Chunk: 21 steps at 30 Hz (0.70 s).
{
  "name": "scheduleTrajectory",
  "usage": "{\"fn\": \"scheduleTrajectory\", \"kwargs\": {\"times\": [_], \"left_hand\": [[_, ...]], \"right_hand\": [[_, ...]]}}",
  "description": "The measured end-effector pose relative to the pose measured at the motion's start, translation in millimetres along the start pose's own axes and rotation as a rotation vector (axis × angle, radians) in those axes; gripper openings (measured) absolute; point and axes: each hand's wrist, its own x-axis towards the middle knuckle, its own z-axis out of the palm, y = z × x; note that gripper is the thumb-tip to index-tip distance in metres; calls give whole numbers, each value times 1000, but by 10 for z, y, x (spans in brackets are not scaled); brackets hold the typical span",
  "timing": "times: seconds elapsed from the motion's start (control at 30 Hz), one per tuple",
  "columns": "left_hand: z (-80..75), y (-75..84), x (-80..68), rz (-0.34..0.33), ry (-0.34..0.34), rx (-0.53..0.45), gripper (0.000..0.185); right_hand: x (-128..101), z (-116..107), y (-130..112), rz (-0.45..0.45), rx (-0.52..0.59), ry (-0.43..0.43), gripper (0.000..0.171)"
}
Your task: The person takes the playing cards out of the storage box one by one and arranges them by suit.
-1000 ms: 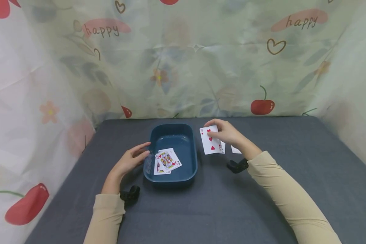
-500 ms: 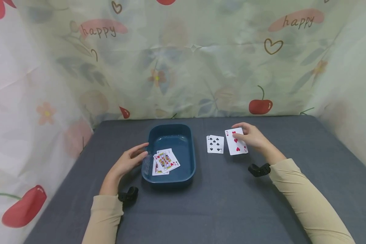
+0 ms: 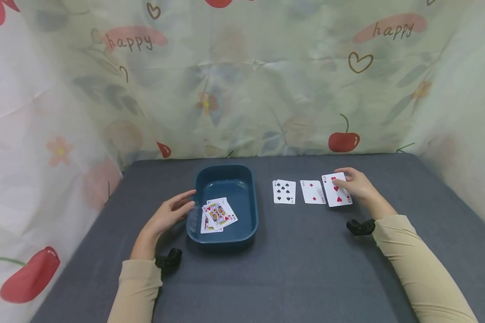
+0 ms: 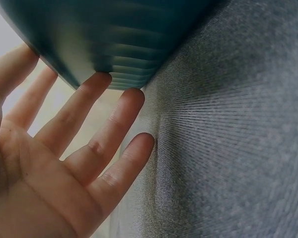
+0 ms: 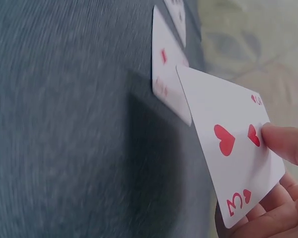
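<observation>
My right hand (image 3: 353, 185) pinches a three of hearts card (image 3: 336, 190) (image 5: 233, 148), thumb on top and fingers beneath, just above the grey cloth at the right. Left of it lie a two of diamonds (image 3: 312, 192) (image 5: 165, 87) and a seven of spades (image 3: 284, 191), both face up. My left hand (image 3: 170, 214) (image 4: 64, 148) has straight fingers resting against the left wall of a dark blue tray (image 3: 224, 179) (image 4: 114, 44). Inside the tray lie a few face-up cards (image 3: 217, 214), a king of hearts uppermost.
The grey table cloth (image 3: 287, 269) runs wide in front of the tray and cards. A flowered curtain (image 3: 242, 80) closes off the back and both sides. A black wrist camera mount (image 3: 169, 260) sits under each sleeve.
My right hand carried the three of hearts rightward, from beside the tray to the far right of the row, uncovering the seven of spades and the two of diamonds. The left hand stayed put.
</observation>
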Motion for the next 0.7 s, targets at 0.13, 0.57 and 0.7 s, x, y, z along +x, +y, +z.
{"fn": "scheduleTrajectory", "kwargs": {"times": [0.13,0.57,0.7], "left_hand": [[2,0,1,-4,1,-1,55],[-6,-5,-1,-2,2,14,56],[-2,5,-6,2,4,10,56]], "right_hand": [[28,-40,99,29,-5,10,56],[195,-95,262,77,-15,13,59],[236,-89,257,93,-29,11,59]]}}
